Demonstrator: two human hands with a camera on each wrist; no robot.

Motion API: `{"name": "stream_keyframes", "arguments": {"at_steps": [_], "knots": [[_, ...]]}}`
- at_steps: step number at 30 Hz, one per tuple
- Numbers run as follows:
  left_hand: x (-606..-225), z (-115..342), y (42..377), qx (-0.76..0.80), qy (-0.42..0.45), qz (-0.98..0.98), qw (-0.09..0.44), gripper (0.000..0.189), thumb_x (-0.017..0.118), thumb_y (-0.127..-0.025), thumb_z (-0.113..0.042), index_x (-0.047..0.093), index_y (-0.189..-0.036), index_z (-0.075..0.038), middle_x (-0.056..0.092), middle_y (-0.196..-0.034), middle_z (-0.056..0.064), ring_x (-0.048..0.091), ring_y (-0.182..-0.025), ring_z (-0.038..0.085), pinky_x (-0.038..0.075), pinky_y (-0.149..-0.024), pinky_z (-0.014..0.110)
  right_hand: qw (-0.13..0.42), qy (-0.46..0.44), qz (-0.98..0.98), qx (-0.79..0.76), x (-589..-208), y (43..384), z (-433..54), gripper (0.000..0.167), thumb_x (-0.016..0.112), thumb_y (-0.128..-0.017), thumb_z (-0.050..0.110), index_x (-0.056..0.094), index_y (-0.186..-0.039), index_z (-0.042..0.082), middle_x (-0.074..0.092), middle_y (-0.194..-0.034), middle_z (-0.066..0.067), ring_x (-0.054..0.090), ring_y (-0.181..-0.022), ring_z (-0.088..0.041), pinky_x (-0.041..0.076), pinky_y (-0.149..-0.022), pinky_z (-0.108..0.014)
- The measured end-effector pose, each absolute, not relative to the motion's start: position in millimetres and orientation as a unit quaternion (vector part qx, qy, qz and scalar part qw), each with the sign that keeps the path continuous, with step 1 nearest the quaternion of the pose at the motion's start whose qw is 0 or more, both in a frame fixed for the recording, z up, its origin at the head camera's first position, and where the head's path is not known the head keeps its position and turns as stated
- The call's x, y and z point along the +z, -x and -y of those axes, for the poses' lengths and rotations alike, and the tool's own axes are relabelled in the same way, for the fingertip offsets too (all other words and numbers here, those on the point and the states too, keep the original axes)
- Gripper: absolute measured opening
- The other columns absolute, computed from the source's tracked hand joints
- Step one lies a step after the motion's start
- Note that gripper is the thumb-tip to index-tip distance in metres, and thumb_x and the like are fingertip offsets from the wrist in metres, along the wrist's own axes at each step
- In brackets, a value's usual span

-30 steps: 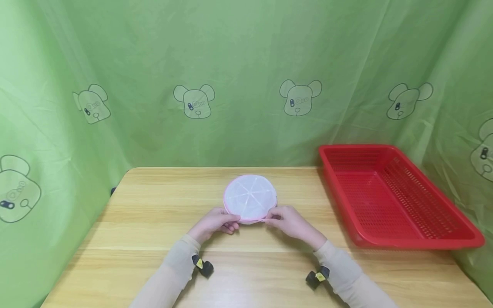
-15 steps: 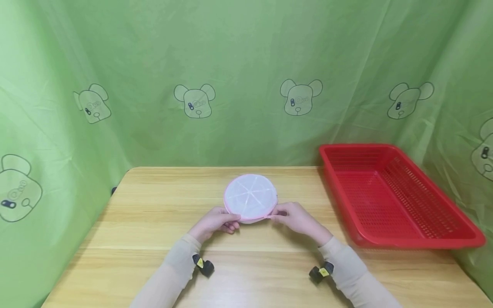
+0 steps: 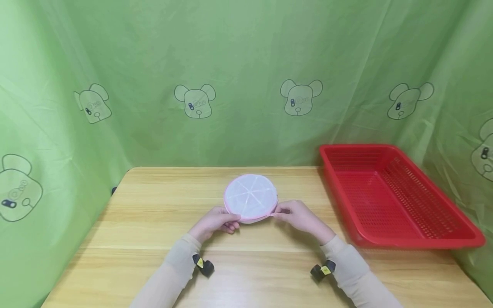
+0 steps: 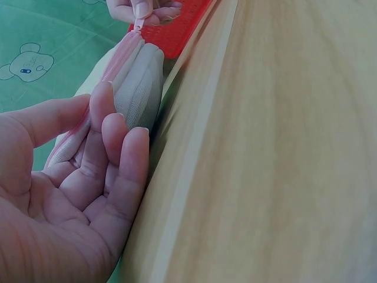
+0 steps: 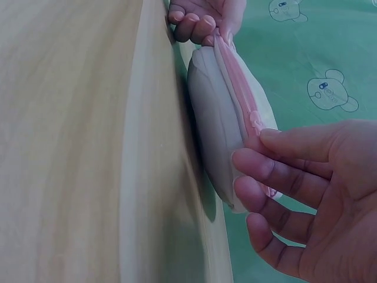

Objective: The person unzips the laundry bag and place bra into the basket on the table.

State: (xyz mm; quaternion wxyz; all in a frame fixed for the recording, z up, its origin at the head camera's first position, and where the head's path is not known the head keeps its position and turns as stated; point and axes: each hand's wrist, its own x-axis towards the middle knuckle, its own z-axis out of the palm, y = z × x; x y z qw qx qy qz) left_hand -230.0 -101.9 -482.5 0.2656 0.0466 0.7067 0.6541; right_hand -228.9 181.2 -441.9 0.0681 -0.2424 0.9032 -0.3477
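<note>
A round white zip pouch [image 3: 250,196] with a pink zipper edge and lines like a citrus slice on top lies at the middle of the table. My left hand [image 3: 216,220] pinches its near left rim between thumb and forefinger, the other fingers curled below. At the near right rim, my right hand [image 3: 298,216] pinches the pink zipper pull [image 5: 256,121], seen close up in the right wrist view. The pouch's soft pale side [image 4: 140,88] shows in the left wrist view. Its underside and contents are hidden.
A red perforated plastic basket [image 3: 354,233] stands to the right on the wooden table [image 3: 161,188]. Green curtains [image 3: 246,42] with bear-head prints hang behind and on both sides. A black wrist camera [image 3: 205,267] is strapped to each sleeve.
My right hand has moved right and slightly away along the rim, drawing the zipper pull with it. The left hand and the pouch have stayed almost in place.
</note>
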Motion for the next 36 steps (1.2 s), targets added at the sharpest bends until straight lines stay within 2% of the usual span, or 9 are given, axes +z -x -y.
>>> {"name": "stream_keyframes", "arguments": {"at_steps": [18, 32, 36], "knots": [[-484.0, 104.8, 229.2, 0.66, -0.051, -0.703, 0.261, 0.029, 0.065, -0.091, -0.022, 0.066, -0.098, 0.006, 0.069, -0.07, -0.002, 0.063, -0.063, 0.008, 0.059, -0.063, 0.022, 0.075, 0.236, -0.905, -0.347, -443.6, 228.0, -178.4, 0.013, 0.065, -0.091, 0.018, 0.071, -0.085, 0.008, 0.068, -0.076, -0.01, 0.052, -0.066, -0.009, 0.046, -0.063, -0.022], [-483.9, 103.7, 229.8, 0.66, -0.048, -0.701, 0.267, 0.033, 0.067, -0.09, -0.027, 0.067, -0.098, 0.005, 0.069, -0.07, -0.002, 0.063, -0.062, 0.007, 0.058, -0.063, 0.022, 0.064, 0.242, -0.906, -0.342, -447.8, 227.2, -174.7, 0.012, 0.066, -0.091, 0.02, 0.072, -0.085, 0.011, 0.067, -0.074, 0.0, 0.052, -0.068, -0.007, 0.046, -0.065, -0.022], [-484.0, 103.2, 230.2, 0.659, -0.046, -0.702, 0.268, 0.031, 0.067, -0.09, -0.027, 0.067, -0.097, 0.004, 0.069, -0.07, -0.002, 0.063, -0.062, 0.007, 0.058, -0.063, 0.022, 0.067, 0.238, -0.905, -0.347, -447.9, 226.1, -173.3, 0.012, 0.066, -0.091, 0.019, 0.072, -0.087, 0.01, 0.067, -0.075, -0.001, 0.053, -0.067, -0.008, 0.046, -0.064, -0.022]]}}
